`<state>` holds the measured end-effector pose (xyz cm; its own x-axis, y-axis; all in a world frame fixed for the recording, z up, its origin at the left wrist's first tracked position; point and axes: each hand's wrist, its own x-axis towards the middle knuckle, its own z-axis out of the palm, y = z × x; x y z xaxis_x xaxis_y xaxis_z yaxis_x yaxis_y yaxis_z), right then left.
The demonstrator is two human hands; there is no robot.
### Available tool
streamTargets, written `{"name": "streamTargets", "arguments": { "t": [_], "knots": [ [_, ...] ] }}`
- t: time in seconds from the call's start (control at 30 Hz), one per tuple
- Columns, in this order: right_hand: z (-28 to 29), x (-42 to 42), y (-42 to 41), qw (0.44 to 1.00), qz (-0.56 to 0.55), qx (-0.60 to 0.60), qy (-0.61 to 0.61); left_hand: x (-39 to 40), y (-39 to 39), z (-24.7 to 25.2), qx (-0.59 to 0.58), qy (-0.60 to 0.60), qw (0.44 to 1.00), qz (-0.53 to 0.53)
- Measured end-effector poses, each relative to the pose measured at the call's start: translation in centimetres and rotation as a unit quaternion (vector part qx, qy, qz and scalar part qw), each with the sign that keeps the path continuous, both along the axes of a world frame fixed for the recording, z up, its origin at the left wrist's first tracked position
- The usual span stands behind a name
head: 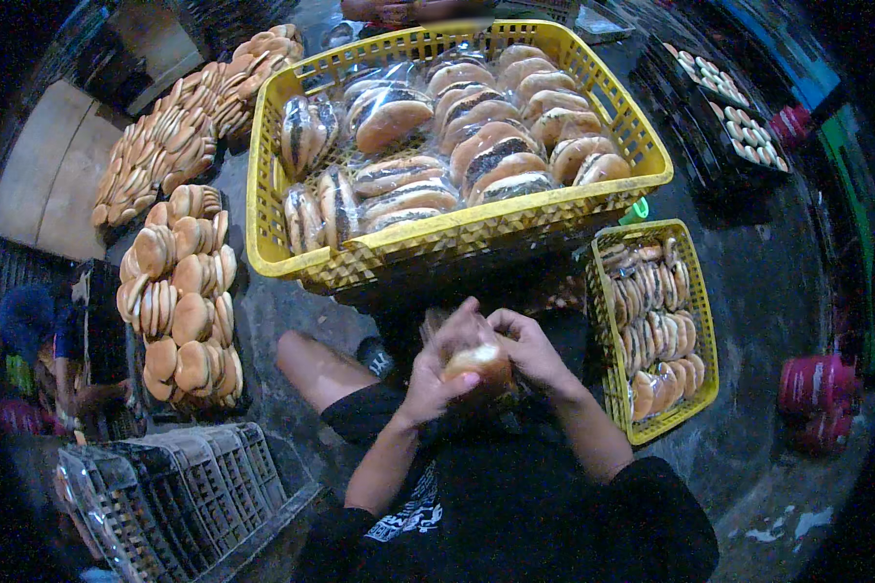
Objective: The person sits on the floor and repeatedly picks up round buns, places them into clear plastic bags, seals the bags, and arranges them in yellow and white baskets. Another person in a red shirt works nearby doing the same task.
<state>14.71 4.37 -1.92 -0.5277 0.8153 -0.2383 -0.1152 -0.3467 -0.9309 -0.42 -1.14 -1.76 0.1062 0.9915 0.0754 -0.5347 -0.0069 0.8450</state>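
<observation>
In front of my lap, my left hand holds a round bun, with the thumb across its near side. My right hand grips at the bun's right edge, its fingers bent; motion blur hides the fingertips, and I cannot tell whether plastic film is there. Just beyond both hands stands a large yellow plastic crate. Inside it are rows of plastic-wrapped filled buns, many with a dark filling showing. To my right, a smaller yellow crate carries more wrapped buns.
Stacks of unwrapped buns stand at left, with a larger heap behind. A dark plastic crate lies at lower left near another person. Trays of pale rounds are at far right, above a red container.
</observation>
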Motion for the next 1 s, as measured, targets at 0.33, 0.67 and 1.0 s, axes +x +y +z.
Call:
{"name": "streamTargets", "arguments": {
  "t": [0.33, 0.67, 1.0],
  "knots": [
    [3.8, 0.1, -0.7, 0.976, -0.044, 0.211, -0.021, 0.4, 0.1, -1.4, 0.118, 0.035, 0.988, 0.096],
    [2.5, 0.7, -1.4, 0.967, -0.163, 0.176, -0.088, 1.4, 0.1, 1.4, 0.043, 0.293, 0.949, 0.106],
    [0.5, 3.7, -4.7, 0.905, 0.006, 0.297, -0.304, 1.9, -1.1, 1.1, 0.026, 0.542, 0.836, -0.079]
  ]
}}
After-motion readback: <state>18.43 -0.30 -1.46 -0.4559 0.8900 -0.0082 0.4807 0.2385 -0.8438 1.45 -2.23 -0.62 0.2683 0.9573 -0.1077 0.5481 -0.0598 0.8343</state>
